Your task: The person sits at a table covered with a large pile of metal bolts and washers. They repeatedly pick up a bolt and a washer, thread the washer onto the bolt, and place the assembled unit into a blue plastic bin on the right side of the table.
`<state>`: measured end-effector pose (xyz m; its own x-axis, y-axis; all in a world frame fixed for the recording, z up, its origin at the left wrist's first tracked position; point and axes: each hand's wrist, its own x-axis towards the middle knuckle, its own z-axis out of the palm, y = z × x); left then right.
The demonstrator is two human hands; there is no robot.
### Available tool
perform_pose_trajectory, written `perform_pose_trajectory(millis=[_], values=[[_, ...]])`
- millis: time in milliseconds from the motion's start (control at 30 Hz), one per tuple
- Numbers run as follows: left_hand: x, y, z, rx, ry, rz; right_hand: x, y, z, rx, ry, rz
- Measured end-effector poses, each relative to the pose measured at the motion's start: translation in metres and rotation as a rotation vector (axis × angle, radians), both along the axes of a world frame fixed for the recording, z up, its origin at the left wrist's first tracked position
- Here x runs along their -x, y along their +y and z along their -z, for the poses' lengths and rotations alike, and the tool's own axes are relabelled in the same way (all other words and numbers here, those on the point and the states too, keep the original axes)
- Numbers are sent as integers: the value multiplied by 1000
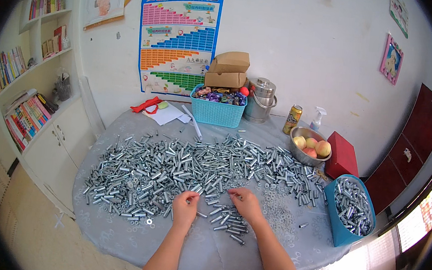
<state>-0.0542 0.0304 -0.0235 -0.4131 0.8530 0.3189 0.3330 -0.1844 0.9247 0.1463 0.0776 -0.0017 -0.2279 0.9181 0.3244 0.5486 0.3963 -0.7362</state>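
Note:
A wide heap of small silver metal bolts [182, 170] covers the middle of a round table [117, 229] with a grey patterned cloth. My left hand [185, 208] rests at the near edge of the heap, fingers pinched on one bolt. Just to its right, my right hand [245, 203] has its fingertips closed on a small metal part. A smaller bunch of bolts [227, 222] lies between and below both hands. Flat washers [278, 211] are scattered right of my right hand.
A blue bin [338, 226] at the table's right edge holds more bolts. At the back stand a turquoise basket [217, 112], cardboard boxes [227, 70], a steel pot [261, 100], a can [292, 119], a spray bottle [317, 118], a fruit bowl [309, 147] and a red box [342, 157]. Bookshelves [24, 94] stand left.

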Motion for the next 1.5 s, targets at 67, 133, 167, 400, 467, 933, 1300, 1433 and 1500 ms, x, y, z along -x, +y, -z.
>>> perform_pose_trajectory(millis=[67,133,167,400,467,933,1300,1433,1500], values=[[11,3,-3,-92,-1,-127,3,5,5,-71,-64,-57],[16,2,-13,-157,-188,-200,10,4,-1,-47,-84,-80],[20,5,-12,-209,-308,-218,13,4,-3,-36,-93,-91],[21,5,-1,-62,-278,-99,38,12,1,-118,-290,-95],[17,0,-7,28,-181,-42,42,12,-5,-62,-340,-107],[4,-1,-7,21,58,7,59,24,-12,-107,-30,-257],[6,6,-5,-29,-223,16,76,88,0,-722,-478,-140],[5,2,-12,-50,-173,15,70,81,-12,-701,-583,-173],[3,2,-12,-64,-187,24,60,73,-13,-662,-558,-140]])
